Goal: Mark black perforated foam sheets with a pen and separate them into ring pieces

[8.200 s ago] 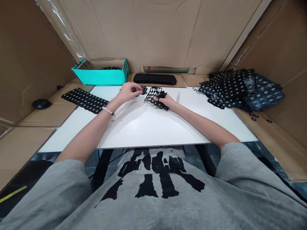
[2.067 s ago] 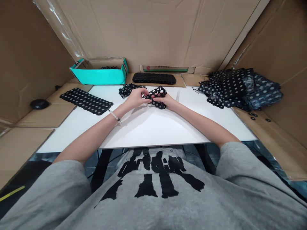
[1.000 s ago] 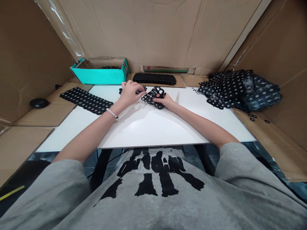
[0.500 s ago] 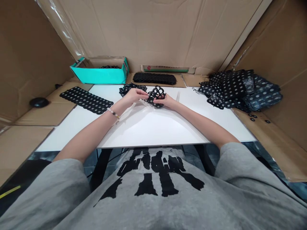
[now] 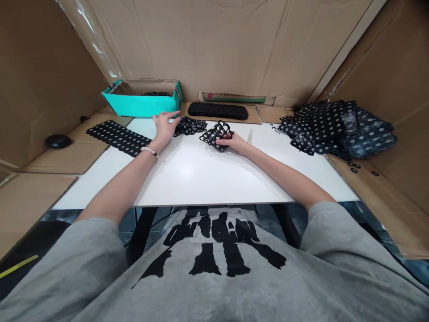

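Observation:
My right hand [image 5: 233, 141] is closed around a bunched black sheet with round holes [image 5: 217, 135], held just above the white table [image 5: 201, 179]. My left hand [image 5: 166, 126] is raised with its fingers apart and nothing visible in it. Just right of its fingertips lies a heap of black perforated scraps [image 5: 190, 126]. Left of the wrist, a flat black strip with rows of pale dots [image 5: 115, 136] rests on the table, its near end partly covered by my forearm.
A turquoise box [image 5: 140, 105] with black pieces inside stands at the back left. Behind the table lies a stack of black strips [image 5: 217, 110]. Dotted black sheets [image 5: 326, 123] pile up at the right, near several small black rings [image 5: 353, 166]. A black mouse-like object [image 5: 58, 141] sits left.
My left hand has left the holed sheet, moved left toward the turquoise box and opened. My right hand keeps its hold in nearly the same place.

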### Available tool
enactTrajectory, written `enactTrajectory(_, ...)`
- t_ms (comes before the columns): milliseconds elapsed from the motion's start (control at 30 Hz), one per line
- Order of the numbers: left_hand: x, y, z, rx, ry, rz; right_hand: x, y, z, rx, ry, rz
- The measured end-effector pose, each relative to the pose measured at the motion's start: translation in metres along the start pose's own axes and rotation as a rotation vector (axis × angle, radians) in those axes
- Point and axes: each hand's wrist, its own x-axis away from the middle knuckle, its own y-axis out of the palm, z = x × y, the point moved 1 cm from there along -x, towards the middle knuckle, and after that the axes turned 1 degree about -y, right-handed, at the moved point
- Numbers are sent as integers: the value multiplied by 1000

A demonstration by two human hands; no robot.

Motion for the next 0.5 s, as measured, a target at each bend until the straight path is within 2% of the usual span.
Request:
enactTrajectory(67, 4, 5, 22, -31, 69, 10, 0, 1, 0, -1, -3, 18)
enactTrajectory(167, 19, 17, 64, -34, 294, -220, 2, 4, -1, -14, -23, 65)
enactTrajectory(233, 33, 26, 87, -61, 382, -314, 2, 6, -2, -26, -31, 88)
enactTrajectory(333, 49, 38, 103, -75, 331, -322, 3, 5, -3, -80, -31, 91)
enactTrajectory(500, 49, 45, 97, 125, 91, -303, 2, -1, -2, -166, 11, 29)
